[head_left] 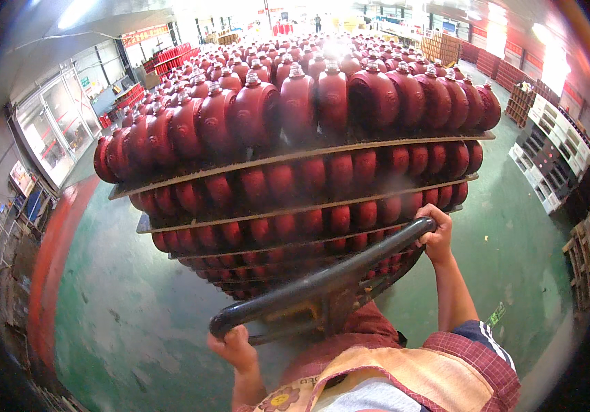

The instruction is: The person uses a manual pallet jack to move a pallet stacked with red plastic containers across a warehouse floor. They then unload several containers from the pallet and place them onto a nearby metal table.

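A thick black handlebar (329,275) slants across in front of me, its right end higher and farther off. At its lower left end, my left hand (235,349) has its fingers wrapped round the bar. My right hand (436,235) grips the upper right end, with the arm stretched out. Just beyond the bar rises a tall stack of dark red, round-shouldered bottles (256,113) with shiny clear or silvery tops. Thin boards (295,156) separate its layers. The bar's lower frame is partly hidden by my clothing and the bar itself.
Green floor (501,237) spreads on both sides of the stack, with a red stripe (61,254) at left. White pallets (549,154) stand at right, and wooden pallets (583,264) lie nearer. Glass doors (54,127) are at left. A distant person (317,23) stands at the back.
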Demonstrator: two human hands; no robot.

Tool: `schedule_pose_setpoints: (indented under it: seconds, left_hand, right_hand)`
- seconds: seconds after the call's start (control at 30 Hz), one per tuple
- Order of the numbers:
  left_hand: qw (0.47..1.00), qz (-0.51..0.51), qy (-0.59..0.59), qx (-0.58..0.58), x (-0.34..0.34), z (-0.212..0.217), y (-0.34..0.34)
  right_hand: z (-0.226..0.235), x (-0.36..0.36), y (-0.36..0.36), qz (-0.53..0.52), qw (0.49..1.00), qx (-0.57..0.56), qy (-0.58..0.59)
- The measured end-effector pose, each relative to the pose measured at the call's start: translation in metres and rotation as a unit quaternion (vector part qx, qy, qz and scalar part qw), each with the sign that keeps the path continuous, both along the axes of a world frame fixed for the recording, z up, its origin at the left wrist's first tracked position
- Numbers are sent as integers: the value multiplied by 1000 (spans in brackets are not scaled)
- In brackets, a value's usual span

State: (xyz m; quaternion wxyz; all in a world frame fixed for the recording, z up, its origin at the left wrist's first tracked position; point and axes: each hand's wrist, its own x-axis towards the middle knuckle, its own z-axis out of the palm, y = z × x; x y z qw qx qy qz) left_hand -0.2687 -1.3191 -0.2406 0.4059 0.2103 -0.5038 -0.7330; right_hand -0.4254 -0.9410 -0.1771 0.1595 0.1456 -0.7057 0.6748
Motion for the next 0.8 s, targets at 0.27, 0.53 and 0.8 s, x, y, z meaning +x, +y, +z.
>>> schedule_pose_setpoints:
  seconds: [0.27,0.53,0.8]
  left_hand:
    - [999,48,10,17,-6,7,8]
    - [1000,26,-3,-9,-6,9,5]
    - [1000,16,-5,-21,-4,7,3]
  right_hand:
    - [0,-4,3,0,1000,23,6]
    - [1,-4,3,-18,998,52,24]
    - [2,-1,1,-13,999,31,12]
